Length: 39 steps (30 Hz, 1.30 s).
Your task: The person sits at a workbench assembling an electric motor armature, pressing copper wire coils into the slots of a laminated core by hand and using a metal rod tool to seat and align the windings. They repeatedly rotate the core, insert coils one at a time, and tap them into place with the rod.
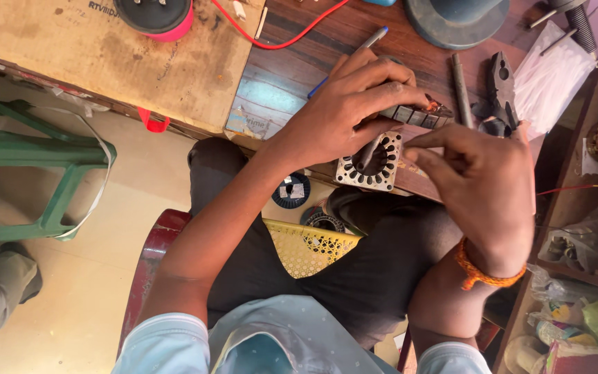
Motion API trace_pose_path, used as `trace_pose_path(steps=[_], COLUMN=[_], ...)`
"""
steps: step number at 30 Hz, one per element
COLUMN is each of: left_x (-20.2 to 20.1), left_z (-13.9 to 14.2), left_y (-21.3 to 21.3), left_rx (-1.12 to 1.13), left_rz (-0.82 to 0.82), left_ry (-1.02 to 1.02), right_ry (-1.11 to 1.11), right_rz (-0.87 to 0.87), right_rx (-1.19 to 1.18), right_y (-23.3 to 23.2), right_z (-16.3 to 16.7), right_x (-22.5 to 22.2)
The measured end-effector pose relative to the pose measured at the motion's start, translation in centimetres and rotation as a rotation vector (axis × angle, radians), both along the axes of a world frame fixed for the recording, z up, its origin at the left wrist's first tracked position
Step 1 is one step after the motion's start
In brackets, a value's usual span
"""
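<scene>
Steel stator [370,162], square with a toothed round bore, lies flat at the edge of the wooden desk [299,62], directly under the left hand [346,111] and just left of the right hand [482,183]. Left hand: fingers curled and closed around a second laminated piece, a segmented grey core [413,114] with a bit of copper-coloured winding at its far end; the core sticks out rightward from the fingers, above the stator. A dark rod-like part runs from under the left palm down into the stator's bore; what it is cannot be told. Right hand: fingers bent and drawn close together, thumb and forefinger tips near the stator's right edge and just below the core's end; whether they pinch anything cannot be told. Orange thread band [486,273] on the right wrist. Beyond the left fingers: blue pen [361,48] on the desk, red wire [278,38] looping past, cardboard sheet [105,55] well to the left. Right of the core's tip: a metal rod [459,86], then dark pliers [498,93], then a white bag [555,76]. Below the hands, past the desk edge: a yellow perforated basket [309,246] beside the person's lap, a small black spool [291,190] on the floor. Green plastic stool [36,159] far left.
</scene>
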State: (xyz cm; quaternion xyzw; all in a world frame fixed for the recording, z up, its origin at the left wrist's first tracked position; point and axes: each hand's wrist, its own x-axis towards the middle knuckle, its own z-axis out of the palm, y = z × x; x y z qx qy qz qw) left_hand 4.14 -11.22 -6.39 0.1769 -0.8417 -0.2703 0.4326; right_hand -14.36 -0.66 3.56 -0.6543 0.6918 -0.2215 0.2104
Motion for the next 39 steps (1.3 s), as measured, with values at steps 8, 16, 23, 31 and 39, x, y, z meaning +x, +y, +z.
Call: trace_pose_path(steps=[8,16,23,31,39], left_x=[0.7,1.5,0.6,-1.4,-2.5], left_z=[-0.8,-1.5,-0.5,-0.5,-0.4], left_y=[3.0,3.7,6.0,6.8,6.4], left_rx=[-0.454,-0.29,0.158,0.596,0.738], left_rz=[0.257,0.215,0.244,0.253,0.413], left_ry=[-0.098,0.064,0.239,0.451,0.407], right_ry=[-0.068,-0.146,-0.006,-0.112,-0.129], right_rz=[0.184,0.206,0.057,0.041,-0.109], right_rx=[0.064,-0.015,-0.163,-0.421,-0.362], right_y=[-0.2,0.1,-0.1,-2.6,-4.4], right_z=[-0.3,0.8,1.3,-1.3,-3.0], right_x=[-0.1,0.2,0.6,0.7,0.0])
